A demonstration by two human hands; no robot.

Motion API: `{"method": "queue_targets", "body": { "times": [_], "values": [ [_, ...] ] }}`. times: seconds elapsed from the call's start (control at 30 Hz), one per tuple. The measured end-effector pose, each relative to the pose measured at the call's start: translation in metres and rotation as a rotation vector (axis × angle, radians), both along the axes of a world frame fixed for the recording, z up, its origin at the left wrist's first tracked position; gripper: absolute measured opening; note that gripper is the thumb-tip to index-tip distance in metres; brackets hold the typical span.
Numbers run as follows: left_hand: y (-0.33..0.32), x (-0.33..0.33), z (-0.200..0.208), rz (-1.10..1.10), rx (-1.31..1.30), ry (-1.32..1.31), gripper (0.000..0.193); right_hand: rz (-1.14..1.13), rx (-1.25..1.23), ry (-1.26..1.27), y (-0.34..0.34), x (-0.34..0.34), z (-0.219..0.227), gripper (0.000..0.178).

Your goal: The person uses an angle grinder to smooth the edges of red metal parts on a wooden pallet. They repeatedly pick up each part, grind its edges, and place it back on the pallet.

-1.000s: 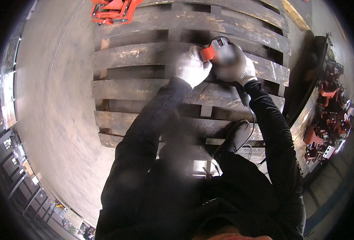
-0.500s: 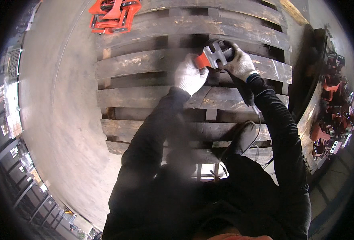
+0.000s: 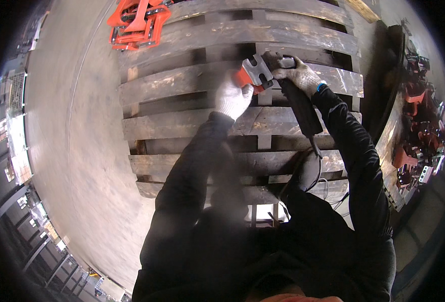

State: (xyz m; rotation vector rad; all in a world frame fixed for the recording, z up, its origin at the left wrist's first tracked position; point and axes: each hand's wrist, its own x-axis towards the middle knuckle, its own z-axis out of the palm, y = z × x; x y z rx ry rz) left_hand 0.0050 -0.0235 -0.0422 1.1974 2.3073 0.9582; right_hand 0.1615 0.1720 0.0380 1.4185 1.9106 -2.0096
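Note:
My left hand (image 3: 233, 96), in a white knit glove, is closed around an orange-red metal bracket (image 3: 255, 73) with a bare silver notched face. My right hand (image 3: 302, 76), gloved the same way, grips the head end of a black corded power tool, which looks like an angle grinder (image 3: 301, 108). The tool's body slants down toward me under my right wrist, its cable running on from the lower end. The tool's head is right beside the bracket's silver face; whether they touch I cannot tell. Both hands are above a wooden pallet (image 3: 192, 126).
Several orange-red metal frames (image 3: 137, 22) are heaped at the pallet's far left corner. At the right, a pile of red and dark metal parts (image 3: 416, 136) lies by a dark upright board (image 3: 391, 80). The cable (image 3: 319, 163) loops near my shoe. Bare concrete floor (image 3: 91, 110) stretches along the left.
The bracket has tilted and shifted slightly left, opening a gap from my right hand. The power tool has swung so that more of its black body shows below my right hand.

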Motion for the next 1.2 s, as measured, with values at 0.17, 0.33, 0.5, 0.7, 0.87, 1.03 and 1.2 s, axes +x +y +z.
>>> {"method": "queue_targets", "body": {
  "times": [0.17, 0.33, 0.5, 0.7, 0.87, 1.03, 1.2],
  "values": [
    [0.002, 0.004, 0.011, 0.026, 0.054, -0.202, 0.051, 0.178, 0.066, 0.090, 0.001, 0.057, -0.027, 0.062],
    [-0.004, -0.005, -0.026, -0.101, -0.017, 0.003, 0.047, 0.365, -0.003, 0.158, -0.013, 0.115, -0.060, 0.045],
    [-0.025, -0.009, -0.025, -0.031, 0.061, 0.069, 0.039, 0.153, 0.158, 0.120, -0.047, 0.136, -0.003, 0.071],
    [0.015, 0.005, 0.074, 0.048, -0.039, -0.182, 0.044, -0.022, 0.646, -0.102, -0.068, 0.199, -0.007, 0.071],
    [0.061, -0.032, 0.072, -0.126, -0.248, 0.354, 0.077, 0.116, 0.333, -0.151, -0.069, 0.201, 0.036, 0.093],
    [0.221, 0.071, 0.144, -0.257, 0.013, 0.146, 0.035, 0.042, 0.291, -0.130, -0.068, 0.200, 0.049, 0.091],
    [0.328, 0.294, 0.339, -0.950, 0.304, 0.202, 0.037, 0.002, 0.247, -0.066, -0.055, 0.206, 0.036, 0.093]
  ]
}}
